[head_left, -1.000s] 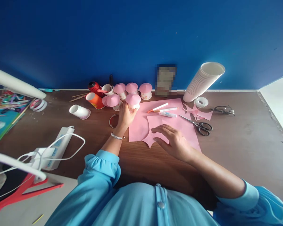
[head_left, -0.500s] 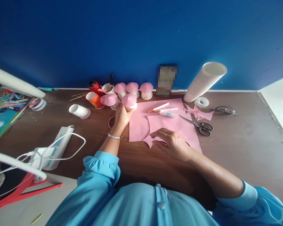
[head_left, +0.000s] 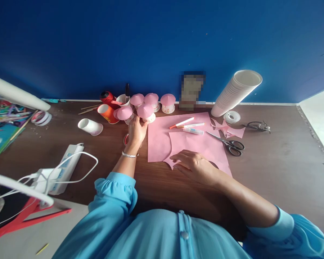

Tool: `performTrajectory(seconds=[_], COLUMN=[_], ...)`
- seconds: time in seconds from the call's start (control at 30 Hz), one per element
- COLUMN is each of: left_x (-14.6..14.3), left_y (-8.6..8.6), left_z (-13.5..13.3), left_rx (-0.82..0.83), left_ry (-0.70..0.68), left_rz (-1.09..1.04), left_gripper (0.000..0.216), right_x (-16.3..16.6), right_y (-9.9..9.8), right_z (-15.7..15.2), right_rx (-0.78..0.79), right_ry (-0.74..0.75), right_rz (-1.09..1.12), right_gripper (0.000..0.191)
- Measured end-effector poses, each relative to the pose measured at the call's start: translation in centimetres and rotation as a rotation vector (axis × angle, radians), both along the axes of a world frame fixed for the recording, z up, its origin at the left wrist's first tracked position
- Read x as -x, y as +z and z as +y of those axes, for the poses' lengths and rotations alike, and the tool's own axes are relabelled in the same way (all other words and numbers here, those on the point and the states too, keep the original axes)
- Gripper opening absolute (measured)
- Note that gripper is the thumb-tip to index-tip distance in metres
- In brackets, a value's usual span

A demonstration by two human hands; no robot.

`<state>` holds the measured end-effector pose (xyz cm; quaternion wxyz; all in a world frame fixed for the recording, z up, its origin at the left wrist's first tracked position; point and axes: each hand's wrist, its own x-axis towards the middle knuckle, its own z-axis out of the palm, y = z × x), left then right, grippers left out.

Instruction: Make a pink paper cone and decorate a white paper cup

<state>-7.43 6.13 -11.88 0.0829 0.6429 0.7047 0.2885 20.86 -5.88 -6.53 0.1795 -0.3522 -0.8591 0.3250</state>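
Observation:
My left hand (head_left: 136,132) grips a small paper cup (head_left: 151,117) topped with a pink paper cone (head_left: 145,110), which tilts a little to the left. Several like it stand around it, among them a cone-topped cup (head_left: 167,103) on the right and another cone (head_left: 124,113) on the left. My right hand (head_left: 194,164) hovers or rests over the lower edge of a cut pink paper sheet (head_left: 159,144), fingers stretched out and holding nothing. On the sheet lie two markers (head_left: 181,123) and a clear glue tube (head_left: 193,131). Black-handled scissors (head_left: 233,145) rest across its right edge.
A tall stack of white cups (head_left: 232,97) leans by the wall beside a tape roll (head_left: 232,117) and pink scraps (head_left: 233,131). To the left are an orange cup (head_left: 108,113), a lying white cup (head_left: 90,126) and a power strip (head_left: 68,167) with loose cable.
My left hand has shifted slightly left with the cone-topped cup, which now leans more. The right hand has barely moved.

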Motion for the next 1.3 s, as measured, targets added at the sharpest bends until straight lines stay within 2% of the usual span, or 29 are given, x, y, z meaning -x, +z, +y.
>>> performTrajectory(seconds=[0.3, 0.43, 0.53, 0.63, 0.7, 0.8, 0.97, 1.3], left_x=[-0.7, -0.6, -1.0, -2.1, -2.7, -3.1, -2.4, -1.6], left_y=[1.4, 2.4, 3.1, 3.3, 3.2, 2.9, 2.8, 2.9], left_z=[-0.9, -2.8, -5.0, -6.1, -5.9, -4.7, -3.3, -3.4], left_rx=[0.043, 0.015, -0.052, 0.017, 0.117, 0.217, 0.228, 0.267], left_ry=[0.05, 0.057, -0.027, -0.183, -0.239, -0.251, -0.233, -0.181], left_rz=[0.054, 0.143, 0.287, 0.394, 0.466, 0.546, 0.565, 0.538], left_gripper=[0.031, 0.037, 0.029, 0.038, 0.045, 0.05, 0.053, 0.053], right_x=[-0.1, -0.1, -0.1, 0.0, 0.1, 0.1, -0.1, -0.1], right_y=[0.0, -0.1, -0.1, -0.1, -0.1, 0.0, 0.0, -0.2], right_z=[0.0, 0.1, 0.2, 0.2, 0.1, 0.0, 0.0, 0.3], right_rx=[0.021, 0.022, 0.023, 0.042, 0.051, 0.04, 0.038, 0.086], right_ry=[0.005, -0.002, -0.004, 0.005, 0.008, -0.004, -0.015, 0.001], right_rz=[-0.023, -0.01, -0.005, -0.018, -0.025, -0.028, -0.025, -0.04], right_gripper=[0.019, 0.02, 0.019, 0.019, 0.019, 0.019, 0.019, 0.019])
